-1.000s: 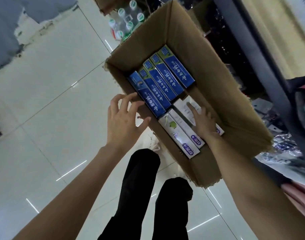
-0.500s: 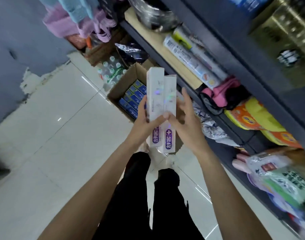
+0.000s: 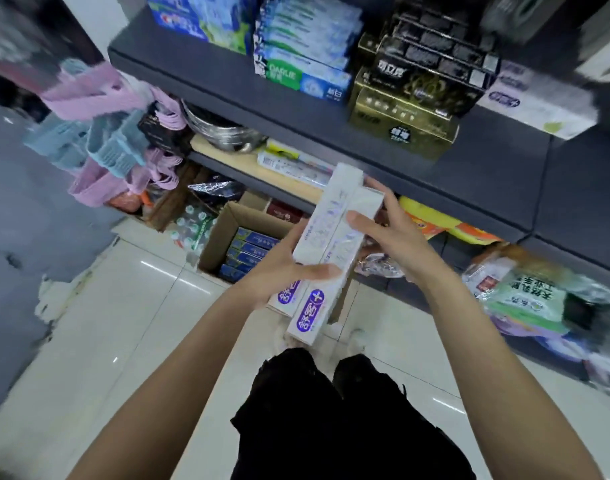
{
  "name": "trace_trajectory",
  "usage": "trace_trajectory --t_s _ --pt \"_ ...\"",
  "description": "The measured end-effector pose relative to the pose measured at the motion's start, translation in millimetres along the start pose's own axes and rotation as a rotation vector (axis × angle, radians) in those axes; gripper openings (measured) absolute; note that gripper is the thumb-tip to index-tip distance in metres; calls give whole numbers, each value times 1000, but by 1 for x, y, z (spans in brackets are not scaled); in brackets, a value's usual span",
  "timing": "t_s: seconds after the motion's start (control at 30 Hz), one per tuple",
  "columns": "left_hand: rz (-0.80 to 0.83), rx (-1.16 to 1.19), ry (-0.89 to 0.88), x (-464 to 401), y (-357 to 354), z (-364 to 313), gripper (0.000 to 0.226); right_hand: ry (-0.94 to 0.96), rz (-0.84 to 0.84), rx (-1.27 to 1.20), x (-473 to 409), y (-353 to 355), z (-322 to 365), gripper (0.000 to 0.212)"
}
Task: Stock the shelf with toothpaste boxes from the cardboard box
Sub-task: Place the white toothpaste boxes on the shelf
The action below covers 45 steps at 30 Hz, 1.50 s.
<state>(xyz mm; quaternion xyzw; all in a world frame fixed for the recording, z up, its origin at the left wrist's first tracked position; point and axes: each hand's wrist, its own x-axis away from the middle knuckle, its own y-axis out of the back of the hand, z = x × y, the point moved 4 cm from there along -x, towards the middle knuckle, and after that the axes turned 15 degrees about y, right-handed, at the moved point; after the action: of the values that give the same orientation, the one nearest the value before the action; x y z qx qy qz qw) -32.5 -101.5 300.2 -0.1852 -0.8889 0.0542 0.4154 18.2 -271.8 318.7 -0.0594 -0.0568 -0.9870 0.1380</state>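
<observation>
Two long white toothpaste boxes (image 3: 328, 247) with purple logos are held side by side in front of me. My left hand (image 3: 283, 268) grips them from below on the left, thumb across their faces. My right hand (image 3: 390, 233) holds their right side, fingers wrapped behind. Below them on the floor stands the cardboard box (image 3: 224, 230), with several blue toothpaste boxes (image 3: 248, 252) inside. The dark grey shelf (image 3: 400, 150) runs across above my hands and carries stacked toothpaste boxes (image 3: 303, 57) and gold and black boxes (image 3: 411, 95).
Pink and blue plastic baskets (image 3: 102, 133) hang at the left. A lower shelf holds a metal pot (image 3: 224, 129) and packets. Bagged goods (image 3: 525, 292) lie at the right on the bottom level. White floor tiles (image 3: 106, 323) spread to the left; my dark trouser legs show below.
The view has lifted from the carton on the floor to the shelf. Both hands have raised the two white boxes and tilted them towards the upper shelf.
</observation>
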Motion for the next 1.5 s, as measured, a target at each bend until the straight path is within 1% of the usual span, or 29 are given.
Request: trace_trajectory --t_s 0.03,0.07,0.1,0.17,0.23,0.27,0.33,0.37,0.4,0.5,0.57,0.7,0.83,0.93,1.0,1.07,1.1,1.13,1.2,1.23,1.27,1.3,1.4,1.47,1.5 --pt "2 -16 2 -3 -7 -5 70 21 -58 21 2 12 4 51" --pt "-32 -13 3 -6 -13 -11 71 28 -148 41 5 29 4 47" --pt "-96 5 -4 -8 -16 -17 66 25 -256 47 11 49 5 43" --pt "-211 90 -29 -13 -21 -29 47 -3 -481 34 27 94 -2 39" --pt "-244 162 -40 -19 -29 -38 32 -43 -668 12 46 137 -9 47" --pt "-247 175 -37 -22 -35 -43 32 -50 -741 -12 55 156 -11 48" --pt "-241 180 -15 -29 -53 -50 52 -64 -840 -52 68 191 -13 46" --pt "-233 172 -14 -34 -65 -54 58 -70 -872 -68 73 207 -14 47" --pt "-231 159 -28 -39 -78 -57 56 -79 -892 -92 77 221 -16 48" --pt "-225 124 -89 -59 -120 -70 37 -118 -892 -175 83 260 -22 45" --pt "-236 132 -107 -71 -147 -74 29 -148 -887 -235 84 285 -27 42" --pt "-305 168 -102 -91 -189 -79 23 -171 -892 -289 81 337 -35 33" --pt "-387 208 -118 -110 -213 -77 22 -113 -949 -367 53 378 -40 28" --pt "-446 226 -121 -119 -225 -74 24 -47 -983 -390 12 393 -37 33" --pt "-480 226 -110 -124 -230 -72 24 -31 -975 -412 -20 393 -35 44" --pt "-507 245 -100 -127 -232 -71 24 -61 -963 -451 -48 390 -37 56" --pt "-518 251 -95 -128 -233 -72 24 -102 -943 -401 -61 391 -41 62" --pt "-524 256 -92 -129 -234 -74 24 -157 -900 -269 -70 392 -44 66" --pt "-528 244 -87 -129 -236 -78 23 -278 -774 73 -79 396 -50 68" --pt "-533 226 -83 -129 -236 -80 24 -300 -731 163 -79 397 -52 69" --pt "-541 208 -78 -130 -236 -82 25 -279 -702 177 -79 398 -56 70" --pt "-548 194 -74 -130 -236 -84 26 -213 -688 139 -79 398 -59 69" --pt "-544 180 -59 -133 -236 -89 30 -15 -700 -79 -78 394 -59 63" --pt "-532 165 -47 -136 -237 -94 33 7 -700 -156 -74 396 -55 68" --pt "-521 147 -34 -137 -237 -97 34 15 -671 -124 -70 395 -52 68"
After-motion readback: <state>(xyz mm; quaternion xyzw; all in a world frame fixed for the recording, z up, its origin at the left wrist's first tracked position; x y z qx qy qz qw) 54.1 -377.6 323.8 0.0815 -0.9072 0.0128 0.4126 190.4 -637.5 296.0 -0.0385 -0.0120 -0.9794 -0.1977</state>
